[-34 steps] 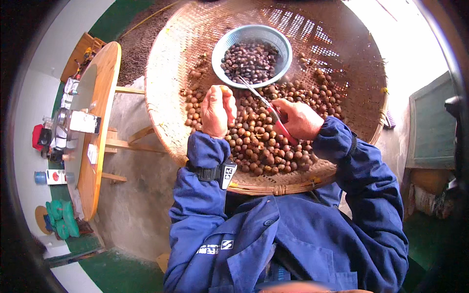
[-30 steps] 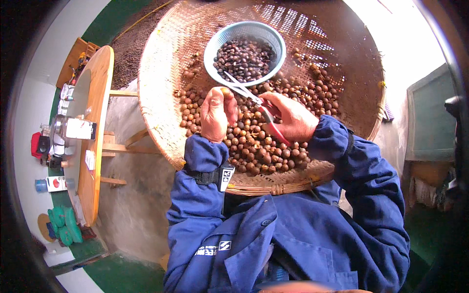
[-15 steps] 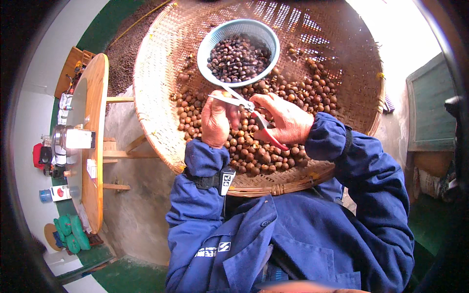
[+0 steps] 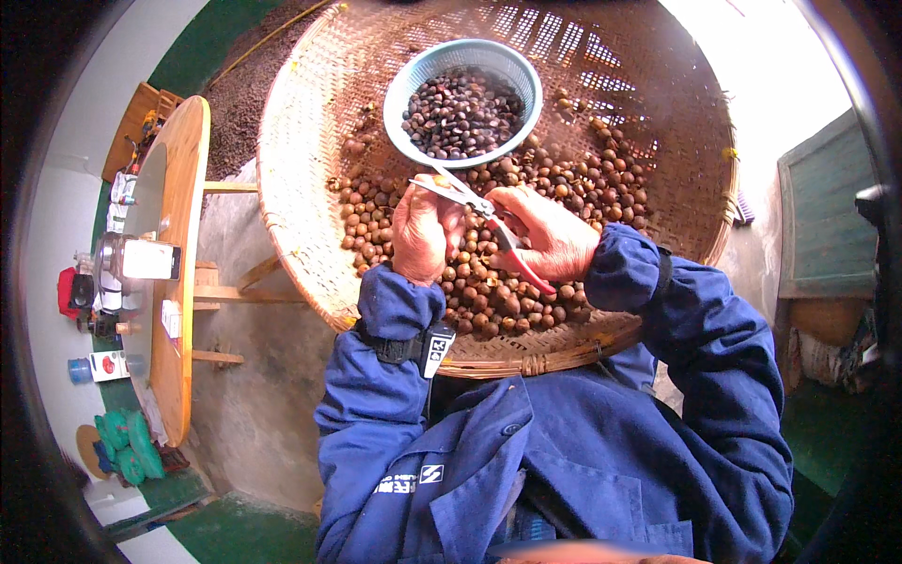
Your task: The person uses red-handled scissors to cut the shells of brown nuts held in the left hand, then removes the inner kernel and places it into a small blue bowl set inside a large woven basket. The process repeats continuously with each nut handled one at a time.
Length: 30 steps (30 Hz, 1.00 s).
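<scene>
My right hand (image 4: 550, 230) is closed round the red handles of a pair of snips (image 4: 479, 207) with long silver blades. The blades point up and left, slightly apart, over my left hand (image 4: 420, 230). Between its thumb and fingertips the left hand pinches a small brown round fruit (image 4: 442, 181), which lies at the blades and is partly hidden by them. Beneath both hands spreads a layer of brown round fruits (image 4: 484, 296). Just beyond the fingertips, a light blue plastic basket (image 4: 393, 127) holds many dark seeds (image 4: 460, 113).
A wide woven bamboo tray (image 4: 305, 179) carries the fruits and the basket, its near rim by my waist. To the left stands a wooden table (image 4: 193, 282) with things on it. Green mesh bags (image 4: 130, 446) lie at the lower left. A greenish panel (image 4: 825, 211) stands at the right.
The snips' blades have come slightly closer together at the fruit. My hands hold nearly the same place, and the whole view has shifted a little.
</scene>
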Motion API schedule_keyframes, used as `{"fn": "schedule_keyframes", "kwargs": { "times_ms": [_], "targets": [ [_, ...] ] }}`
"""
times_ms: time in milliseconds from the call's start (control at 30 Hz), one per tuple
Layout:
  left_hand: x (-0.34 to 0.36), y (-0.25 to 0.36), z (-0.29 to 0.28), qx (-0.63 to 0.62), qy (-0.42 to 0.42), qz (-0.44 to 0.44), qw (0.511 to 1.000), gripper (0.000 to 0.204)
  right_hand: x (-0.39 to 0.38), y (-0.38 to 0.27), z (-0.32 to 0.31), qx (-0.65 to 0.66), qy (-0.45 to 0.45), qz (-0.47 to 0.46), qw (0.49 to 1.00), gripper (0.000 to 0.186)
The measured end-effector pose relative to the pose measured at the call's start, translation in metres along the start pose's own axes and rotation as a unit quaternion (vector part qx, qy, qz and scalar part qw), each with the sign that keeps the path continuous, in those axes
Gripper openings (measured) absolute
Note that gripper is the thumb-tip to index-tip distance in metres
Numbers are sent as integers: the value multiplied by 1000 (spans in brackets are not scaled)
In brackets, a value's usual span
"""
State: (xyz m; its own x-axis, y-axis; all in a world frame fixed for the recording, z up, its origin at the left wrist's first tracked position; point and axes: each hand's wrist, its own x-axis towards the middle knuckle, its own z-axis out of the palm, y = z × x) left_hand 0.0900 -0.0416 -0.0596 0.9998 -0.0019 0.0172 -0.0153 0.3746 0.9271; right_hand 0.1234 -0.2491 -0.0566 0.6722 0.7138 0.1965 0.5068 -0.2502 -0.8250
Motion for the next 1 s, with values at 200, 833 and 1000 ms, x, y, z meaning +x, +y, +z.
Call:
{"fn": "schedule_keyframes", "kwargs": {
  "times_ms": [200,833,1000],
  "targets": [
    [-1,7,1,-60,46,-87,993,43,0,-4,0,-6,9,-1,1000,58],
    [0,12,-3,77,16,-23,997,40,2,-1,-4,94,-25,27,995,52],
    [-2,12,-2,79,3,3,997,41,1,-2,-9,109,-43,61,991,59]
  ]
}}
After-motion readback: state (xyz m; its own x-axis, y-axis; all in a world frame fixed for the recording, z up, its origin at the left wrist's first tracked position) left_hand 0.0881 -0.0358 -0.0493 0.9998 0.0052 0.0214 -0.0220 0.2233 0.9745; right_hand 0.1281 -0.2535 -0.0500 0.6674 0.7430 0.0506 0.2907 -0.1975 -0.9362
